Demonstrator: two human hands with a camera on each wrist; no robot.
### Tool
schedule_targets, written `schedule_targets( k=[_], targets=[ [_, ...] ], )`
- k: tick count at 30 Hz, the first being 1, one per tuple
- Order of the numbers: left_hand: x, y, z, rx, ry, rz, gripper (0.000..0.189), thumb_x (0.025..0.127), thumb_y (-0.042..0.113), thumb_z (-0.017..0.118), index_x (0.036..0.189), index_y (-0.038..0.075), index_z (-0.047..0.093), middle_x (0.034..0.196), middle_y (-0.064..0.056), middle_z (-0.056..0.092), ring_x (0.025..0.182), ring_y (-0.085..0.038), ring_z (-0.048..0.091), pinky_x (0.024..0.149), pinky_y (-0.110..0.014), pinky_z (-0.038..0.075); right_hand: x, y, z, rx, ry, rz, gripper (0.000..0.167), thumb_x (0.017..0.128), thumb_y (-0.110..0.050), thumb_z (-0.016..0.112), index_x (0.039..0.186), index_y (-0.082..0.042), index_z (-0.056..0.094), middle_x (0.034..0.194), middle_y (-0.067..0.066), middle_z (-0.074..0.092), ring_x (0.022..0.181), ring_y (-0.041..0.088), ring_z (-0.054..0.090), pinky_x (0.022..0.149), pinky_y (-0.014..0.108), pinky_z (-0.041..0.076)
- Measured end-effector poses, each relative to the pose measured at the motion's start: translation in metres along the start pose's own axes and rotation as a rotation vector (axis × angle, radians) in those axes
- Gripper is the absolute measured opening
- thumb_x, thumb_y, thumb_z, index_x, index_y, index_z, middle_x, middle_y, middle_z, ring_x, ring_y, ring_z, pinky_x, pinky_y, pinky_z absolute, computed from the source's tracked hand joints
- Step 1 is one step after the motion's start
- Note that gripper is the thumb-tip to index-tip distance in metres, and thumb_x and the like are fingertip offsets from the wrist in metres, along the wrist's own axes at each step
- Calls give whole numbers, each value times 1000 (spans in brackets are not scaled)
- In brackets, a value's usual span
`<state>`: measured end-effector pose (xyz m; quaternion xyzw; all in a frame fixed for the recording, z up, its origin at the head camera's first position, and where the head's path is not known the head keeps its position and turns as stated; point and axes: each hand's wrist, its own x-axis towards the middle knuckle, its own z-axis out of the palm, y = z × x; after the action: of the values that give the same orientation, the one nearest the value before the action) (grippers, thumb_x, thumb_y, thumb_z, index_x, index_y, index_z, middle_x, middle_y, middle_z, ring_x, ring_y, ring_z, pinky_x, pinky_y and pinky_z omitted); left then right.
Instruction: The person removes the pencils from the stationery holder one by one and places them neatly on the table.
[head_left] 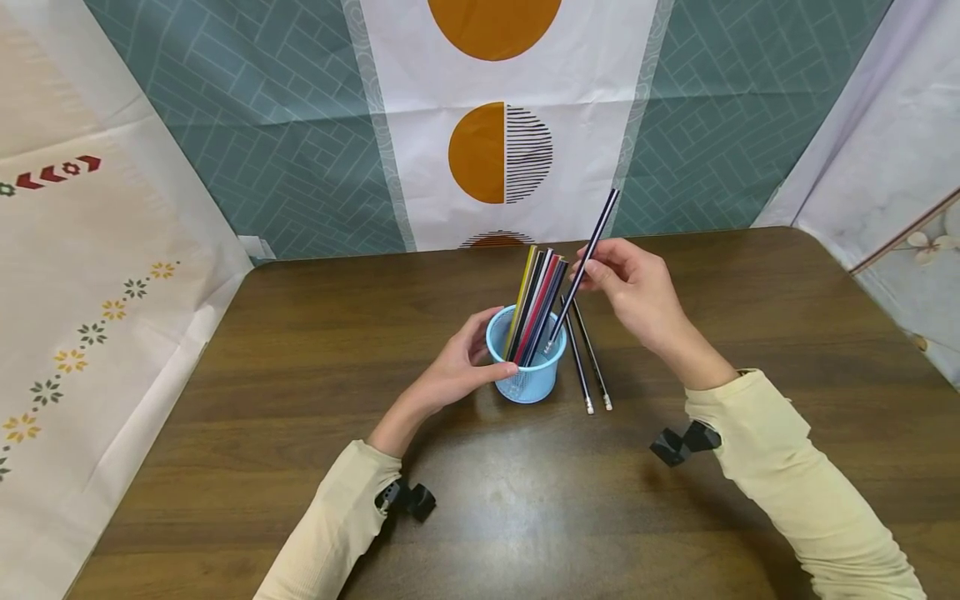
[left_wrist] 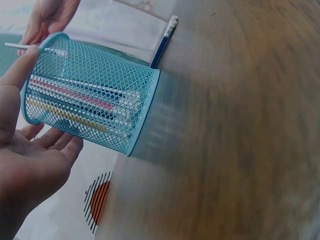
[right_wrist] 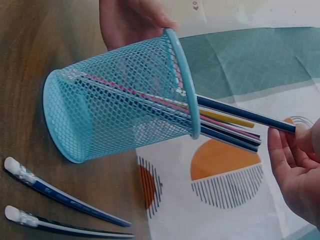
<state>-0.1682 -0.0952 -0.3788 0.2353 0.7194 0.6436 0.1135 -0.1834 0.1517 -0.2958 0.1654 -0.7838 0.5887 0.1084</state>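
A light blue mesh pencil cup (head_left: 527,387) stands upright on the wooden table. My left hand (head_left: 456,367) holds it from the left, thumb over the near rim and fingers around the far side. Several pencils (right_wrist: 225,119), yellow, black, red and dark blue among them, lean inside it. Between thumb and fingers my right hand (head_left: 636,287) pinches a dark blue-and-white striped pencil (head_left: 597,232) near its upper end. That pencil slants into the cup, eraser end down inside the rim. Right of the cup lie two striped pencils (head_left: 578,360) with white erasers toward me.
The brown wooden table (head_left: 480,533) reaches back to a patterned cloth (head_left: 300,167) hanging behind it. White cloths with printed motifs (head_left: 90,333) hang at the left and right sides. A small black device (head_left: 405,498) sits on each wrist.
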Motion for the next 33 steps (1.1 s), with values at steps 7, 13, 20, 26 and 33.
schedule_targets(
  k=[7, 13, 20, 26, 33],
  targets=[
    [1, 0, 0, -3, -2, 3, 73, 85, -2, 71, 146, 3, 31, 142, -17, 42, 129, -28, 44, 107, -36, 36, 1, -6, -4, 49, 31, -37, 15, 95, 6, 55, 106, 16, 58, 94, 11, 66, 80, 8, 65, 77, 23, 55],
    [1, 0, 0, 3, 1, 6, 74, 84, -3, 71, 146, 3, 32, 142, -17, 42, 129, -28, 44, 107, -36, 36, 1, -11, -7, 66, 37, -63, 15, 95, 8, 53, 106, 18, 56, 89, -1, 66, 80, 8, 66, 78, 22, 54],
    [0, 0, 0, -1, 4, 12, 75, 83, -2, 72, 146, 3, 32, 142, -17, 43, 128, -28, 45, 107, -36, 36, 0, -14, -10, 21, 26, -59, 15, 96, 7, 53, 107, 16, 57, 92, 8, 66, 83, 8, 66, 79, 20, 53],
    [-1, 0, 0, 1, 1, 11, 75, 84, -2, 72, 146, 3, 31, 142, -17, 43, 129, -27, 44, 107, -37, 36, -1, -12, -10, -27, 0, -49, 15, 96, 6, 53, 107, 14, 59, 93, 16, 66, 82, 6, 64, 79, 20, 52],
    [0, 1, 0, 12, -1, 0, 75, 84, -1, 72, 147, 5, 31, 143, -16, 42, 130, -27, 44, 107, -36, 36, -2, -9, -11, -89, -21, -32, 16, 97, 3, 53, 109, 11, 61, 93, 12, 67, 82, 6, 63, 80, 20, 52]
  ],
)
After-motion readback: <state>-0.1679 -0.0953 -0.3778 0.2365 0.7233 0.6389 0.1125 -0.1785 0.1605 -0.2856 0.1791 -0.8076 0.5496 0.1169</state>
